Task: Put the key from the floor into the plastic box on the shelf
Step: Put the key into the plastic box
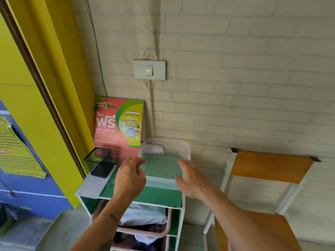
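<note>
Mesh pen cup (pixel 100 162) sits at the shelf's (pixel 159 197) far left, red flyer (pixel 117 127) behind it. A small thing just left of the left hand (pixel 129 178), lying on the shelf top, might be the key (pixel 110 184), too blurry to swear. Left hand's fingers are curled loosely, holding nothing I can see; right hand (pixel 190 178) is spread wide at the clear box's (pixel 164 160) near right corner. Risk: the box sits close to the shelf's right edge, so a nudge could slide it off toward the chair (pixel 268 166). Free room is mostly the green strip near the front.

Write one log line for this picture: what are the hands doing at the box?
left hand: open, by box | right hand: open, by box | plastic box: on shelf top, open | key: not clearly seen
</note>
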The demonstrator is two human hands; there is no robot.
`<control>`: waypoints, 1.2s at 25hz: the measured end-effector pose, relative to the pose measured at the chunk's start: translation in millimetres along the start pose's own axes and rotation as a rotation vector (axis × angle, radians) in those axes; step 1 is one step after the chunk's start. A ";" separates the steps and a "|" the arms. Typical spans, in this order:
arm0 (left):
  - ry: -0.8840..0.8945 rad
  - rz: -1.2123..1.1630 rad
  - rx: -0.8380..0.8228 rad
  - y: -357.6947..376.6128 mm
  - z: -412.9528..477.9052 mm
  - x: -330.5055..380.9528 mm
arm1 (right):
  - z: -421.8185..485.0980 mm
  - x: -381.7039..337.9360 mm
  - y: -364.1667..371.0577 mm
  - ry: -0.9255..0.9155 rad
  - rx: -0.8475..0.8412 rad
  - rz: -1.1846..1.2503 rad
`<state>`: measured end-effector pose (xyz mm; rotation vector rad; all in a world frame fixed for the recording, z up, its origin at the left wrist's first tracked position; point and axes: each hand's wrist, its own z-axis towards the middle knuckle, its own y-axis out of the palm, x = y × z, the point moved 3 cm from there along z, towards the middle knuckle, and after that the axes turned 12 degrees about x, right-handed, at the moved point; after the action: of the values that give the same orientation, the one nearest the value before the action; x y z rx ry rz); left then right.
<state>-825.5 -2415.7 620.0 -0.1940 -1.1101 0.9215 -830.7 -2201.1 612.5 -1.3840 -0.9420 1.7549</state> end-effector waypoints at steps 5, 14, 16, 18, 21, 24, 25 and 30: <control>0.013 0.184 -0.146 7.2 21.3 -75.0 | 8.9 -26.7 40.3 0.021 -0.114 -0.142; -0.009 0.476 -0.543 39.1 23.2 -126.4 | 15.3 -32.0 68.6 -0.030 -0.066 -0.397; 0.007 0.461 -0.525 41.5 26.3 -127.8 | 16.9 -31.0 71.1 -0.024 -0.049 -0.399; -0.003 0.443 -0.534 43.3 30.5 -128.8 | 17.7 -30.4 71.9 -0.034 -0.034 -0.396; -0.054 0.393 -0.537 42.8 32.7 -129.3 | 18.6 -28.7 72.9 -0.045 -0.013 -0.397; -0.175 0.233 -0.477 36.9 35.3 -125.7 | 19.5 -27.2 74.7 -0.048 -0.012 -0.401; -0.231 0.158 -0.411 32.4 41.0 -121.3 | 19.8 -27.5 75.0 -0.044 -0.012 -0.397; -0.207 -0.189 -0.144 24.2 91.2 -58.7 | 19.1 -29.3 73.2 -0.038 -0.038 -0.410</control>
<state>-922.1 -2469.6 609.2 -0.1103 -1.3636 0.7048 -850.4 -2264.5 565.9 -1.0882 -1.1899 1.4626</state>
